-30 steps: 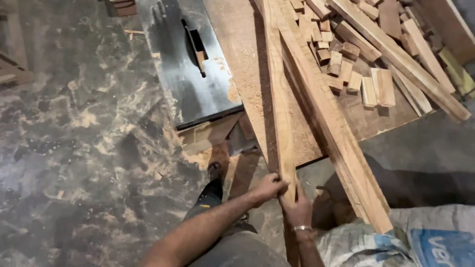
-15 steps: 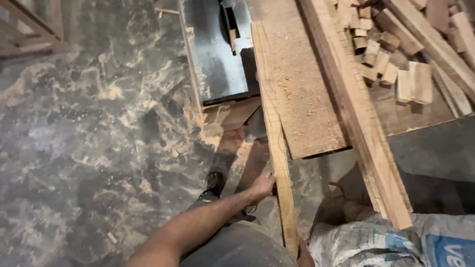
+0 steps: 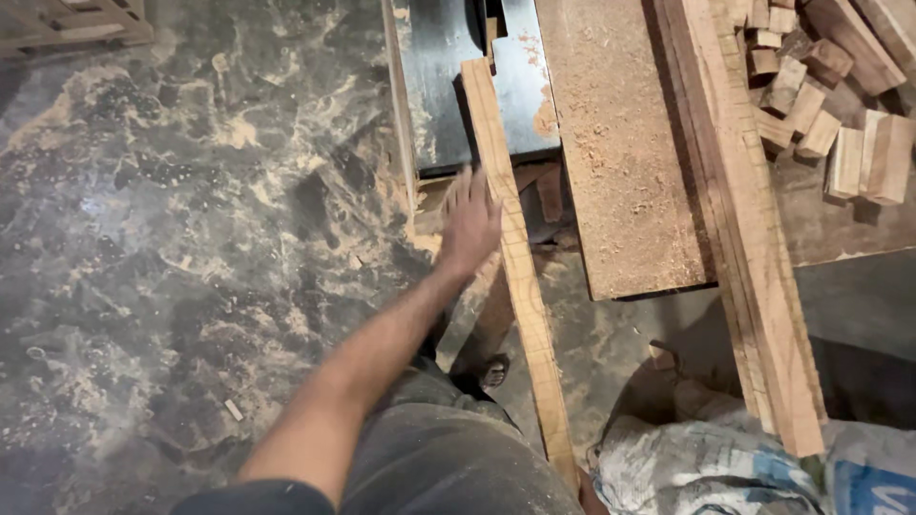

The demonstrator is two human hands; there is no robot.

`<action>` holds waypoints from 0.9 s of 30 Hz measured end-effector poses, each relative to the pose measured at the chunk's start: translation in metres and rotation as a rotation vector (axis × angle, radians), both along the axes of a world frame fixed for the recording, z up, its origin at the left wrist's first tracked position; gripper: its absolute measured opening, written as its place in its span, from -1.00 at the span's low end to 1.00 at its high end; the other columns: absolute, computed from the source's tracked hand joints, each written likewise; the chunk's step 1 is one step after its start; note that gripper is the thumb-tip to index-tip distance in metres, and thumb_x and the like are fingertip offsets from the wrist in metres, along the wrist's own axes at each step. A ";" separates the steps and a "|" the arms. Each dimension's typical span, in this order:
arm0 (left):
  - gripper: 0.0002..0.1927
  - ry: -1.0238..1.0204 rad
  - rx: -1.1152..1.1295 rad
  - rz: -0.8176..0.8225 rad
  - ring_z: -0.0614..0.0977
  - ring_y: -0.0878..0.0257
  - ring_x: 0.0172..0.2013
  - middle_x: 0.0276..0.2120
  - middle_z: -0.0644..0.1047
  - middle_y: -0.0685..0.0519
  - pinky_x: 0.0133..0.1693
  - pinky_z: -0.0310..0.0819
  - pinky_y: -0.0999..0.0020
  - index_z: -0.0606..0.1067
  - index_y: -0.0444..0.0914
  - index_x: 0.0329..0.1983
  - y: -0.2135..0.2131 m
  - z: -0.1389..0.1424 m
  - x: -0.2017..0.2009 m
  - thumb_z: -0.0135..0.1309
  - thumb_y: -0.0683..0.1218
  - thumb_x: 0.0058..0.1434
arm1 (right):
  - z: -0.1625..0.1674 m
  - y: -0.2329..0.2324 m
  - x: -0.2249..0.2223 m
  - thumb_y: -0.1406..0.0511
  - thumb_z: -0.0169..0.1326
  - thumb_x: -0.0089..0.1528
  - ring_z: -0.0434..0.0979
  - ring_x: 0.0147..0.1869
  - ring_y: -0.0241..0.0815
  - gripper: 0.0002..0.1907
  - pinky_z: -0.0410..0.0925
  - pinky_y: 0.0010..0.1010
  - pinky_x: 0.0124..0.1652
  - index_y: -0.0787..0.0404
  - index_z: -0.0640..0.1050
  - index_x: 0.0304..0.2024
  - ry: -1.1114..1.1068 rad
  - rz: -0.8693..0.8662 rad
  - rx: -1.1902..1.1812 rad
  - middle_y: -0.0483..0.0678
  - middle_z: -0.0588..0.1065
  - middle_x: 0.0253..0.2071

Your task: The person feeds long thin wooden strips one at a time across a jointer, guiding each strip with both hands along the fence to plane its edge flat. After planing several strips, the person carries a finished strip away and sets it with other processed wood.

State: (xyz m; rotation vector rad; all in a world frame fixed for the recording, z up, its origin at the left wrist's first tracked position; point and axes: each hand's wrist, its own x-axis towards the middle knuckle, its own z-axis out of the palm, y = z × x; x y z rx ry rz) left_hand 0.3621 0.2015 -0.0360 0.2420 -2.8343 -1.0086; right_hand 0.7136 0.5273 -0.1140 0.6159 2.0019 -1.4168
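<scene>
Long, narrow, pale wood strip (image 3: 515, 257), far end on the dark saw table (image 3: 448, 86). Left hand (image 3: 469, 221) unclenched against its left edge. Bare floor (image 3: 191, 238) leftward.

The long strip (image 3: 515, 267) that the left hand (image 3: 469, 224) is touching is showing as pale raw wood — sawn, matt, its grain running lengthwise. The saw table (image 3: 444, 86) beneath its far end is looking like dark metal with a dull sheen, and rust is spotting its surface. Beside it, the counter (image 3: 620, 143) is showing as rough brown board, coarse and dusted with sawdust. The thick planks (image 3: 754, 248) lying over it are appearing unfinished and reddish, as are the small offcut blocks (image 3: 840, 143). The floor (image 3: 172, 238) is looking like dark, mottled concrete — sawdust is smearing it. The sack (image 3: 706, 467) is looking like woven plastic, crumpled and grimy.
</scene>
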 end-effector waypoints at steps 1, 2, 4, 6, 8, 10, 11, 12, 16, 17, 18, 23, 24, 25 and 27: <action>-0.34 0.081 -0.060 -0.018 0.09 -0.20 0.48 0.50 0.05 -0.28 0.45 -0.15 -0.10 0.09 -0.33 0.51 -0.009 0.006 -0.020 -0.10 0.08 0.48 | 0.001 0.000 0.000 0.14 0.25 0.11 0.63 -0.08 -0.07 -0.37 0.45 -0.27 -0.11 0.24 0.46 0.18 -0.007 -0.007 -0.010 0.09 0.62 -0.13; -0.32 0.050 -0.073 -0.047 0.08 -0.19 0.48 0.50 0.04 -0.28 0.45 -0.14 -0.08 0.09 -0.31 0.51 -0.016 0.011 -0.040 -0.09 0.09 0.45 | 0.001 0.000 -0.001 0.14 0.25 0.12 0.63 -0.09 -0.08 -0.38 0.45 -0.27 -0.11 0.24 0.47 0.18 -0.017 -0.012 -0.016 0.09 0.62 -0.13; -0.31 0.016 -0.097 -0.080 0.08 -0.17 0.48 0.50 0.04 -0.26 0.45 -0.13 -0.05 0.10 -0.28 0.51 -0.027 0.017 -0.071 -0.08 0.11 0.42 | 0.002 -0.001 -0.001 0.14 0.24 0.13 0.62 -0.09 -0.08 -0.40 0.44 -0.27 -0.12 0.25 0.47 0.17 -0.034 -0.019 -0.022 0.09 0.62 -0.14; -0.32 0.009 -0.122 -0.087 0.09 -0.14 0.49 0.51 0.06 -0.23 0.45 -0.11 -0.03 0.11 -0.25 0.50 -0.035 0.017 -0.091 -0.07 0.11 0.41 | 0.002 -0.003 -0.002 0.14 0.23 0.14 0.62 -0.10 -0.09 -0.42 0.44 -0.27 -0.12 0.25 0.48 0.15 -0.054 -0.026 -0.028 0.08 0.62 -0.15; -0.32 0.022 -0.138 -0.095 0.08 -0.14 0.49 0.50 0.07 -0.22 0.45 -0.13 -0.05 0.09 -0.25 0.52 -0.039 0.012 -0.100 -0.08 0.10 0.45 | 0.002 -0.004 -0.003 0.14 0.22 0.15 0.62 -0.11 -0.09 -0.43 0.44 -0.28 -0.13 0.26 0.49 0.14 -0.076 -0.031 -0.033 0.08 0.62 -0.16; -0.32 0.006 -0.142 -0.092 0.08 -0.11 0.49 0.50 0.08 -0.22 0.45 -0.14 -0.06 0.08 -0.26 0.53 -0.040 0.005 -0.102 -0.07 0.10 0.45 | 0.000 -0.005 -0.002 0.13 0.21 0.16 0.62 -0.11 -0.10 -0.45 0.44 -0.28 -0.13 0.26 0.50 0.13 -0.099 -0.038 -0.036 0.07 0.62 -0.17; -0.31 -0.004 -0.140 -0.090 0.08 -0.09 0.49 0.50 0.08 -0.21 0.45 -0.15 -0.05 0.08 -0.26 0.53 -0.040 0.002 -0.105 -0.07 0.10 0.44 | 0.000 -0.006 -0.001 0.13 0.21 0.16 0.61 -0.12 -0.10 -0.46 0.43 -0.28 -0.13 0.26 0.50 0.13 -0.108 -0.042 -0.037 0.07 0.62 -0.17; -0.30 -0.014 -0.135 -0.088 0.08 -0.07 0.49 0.50 0.08 -0.20 0.45 -0.15 -0.05 0.08 -0.27 0.53 -0.039 -0.002 -0.108 -0.06 0.10 0.43 | -0.002 -0.006 -0.002 0.13 0.20 0.17 0.61 -0.12 -0.11 -0.46 0.43 -0.29 -0.13 0.26 0.51 0.12 -0.112 -0.047 -0.041 0.07 0.62 -0.18; -0.23 0.036 -0.058 -0.083 0.07 -0.07 0.50 0.50 0.09 -0.21 0.46 -0.15 0.00 0.05 -0.39 0.51 -0.043 -0.012 -0.120 -0.03 0.11 0.40 | -0.006 -0.012 -0.001 0.13 0.19 0.19 0.61 -0.13 -0.12 -0.49 0.43 -0.29 -0.14 0.27 0.52 0.10 -0.136 -0.051 -0.055 0.06 0.62 -0.19; -0.23 0.022 -0.059 -0.088 0.07 -0.06 0.50 0.50 0.10 -0.20 0.46 -0.15 0.01 0.05 -0.38 0.51 -0.045 -0.013 -0.123 -0.03 0.11 0.40 | -0.007 -0.014 -0.001 0.13 0.18 0.19 0.61 -0.14 -0.12 -0.50 0.43 -0.30 -0.14 0.27 0.53 0.09 -0.141 -0.050 -0.059 0.06 0.62 -0.20; -0.24 0.013 -0.059 -0.093 0.07 -0.04 0.51 0.50 0.11 -0.20 0.46 -0.14 0.02 0.06 -0.38 0.51 -0.046 -0.014 -0.127 -0.03 0.10 0.40 | -0.009 -0.015 -0.003 0.13 0.18 0.19 0.60 -0.14 -0.12 -0.50 0.43 -0.30 -0.14 0.28 0.53 0.09 -0.146 -0.048 -0.061 0.05 0.62 -0.20; -0.25 -0.061 -0.045 -0.123 0.05 -0.03 0.51 0.50 0.11 -0.18 0.47 -0.16 0.04 0.06 -0.38 0.51 -0.052 -0.019 -0.141 -0.04 0.09 0.40 | -0.011 -0.023 -0.008 0.12 0.16 0.22 0.60 -0.16 -0.14 -0.53 0.42 -0.31 -0.15 0.29 0.55 0.06 -0.159 -0.053 -0.081 0.04 0.62 -0.23; -0.25 -0.070 -0.039 -0.133 0.04 -0.03 0.51 0.50 0.11 -0.18 0.47 -0.16 0.04 0.05 -0.38 0.51 -0.053 -0.020 -0.144 -0.05 0.09 0.40 | -0.011 -0.025 -0.009 0.12 0.15 0.22 0.60 -0.16 -0.14 -0.54 0.42 -0.31 -0.16 0.29 0.56 0.06 -0.158 -0.057 -0.083 0.04 0.62 -0.23; -0.26 -0.073 -0.036 -0.147 0.03 -0.03 0.51 0.50 0.09 -0.19 0.46 -0.19 0.04 0.04 -0.39 0.51 -0.053 -0.021 -0.147 -0.08 0.07 0.41 | -0.010 -0.026 -0.011 0.12 0.15 0.23 0.59 -0.16 -0.15 -0.54 0.42 -0.31 -0.16 0.29 0.56 0.05 -0.161 -0.061 -0.087 0.04 0.62 -0.24; -0.27 -0.082 -0.032 -0.170 -0.01 -0.04 0.49 0.50 0.06 -0.21 0.45 -0.24 0.04 0.00 -0.41 0.51 -0.056 -0.023 -0.151 -0.12 0.04 0.42 | -0.009 -0.029 -0.012 0.12 0.14 0.24 0.59 -0.17 -0.15 -0.55 0.41 -0.31 -0.16 0.29 0.57 0.04 -0.162 -0.065 -0.092 0.03 0.62 -0.24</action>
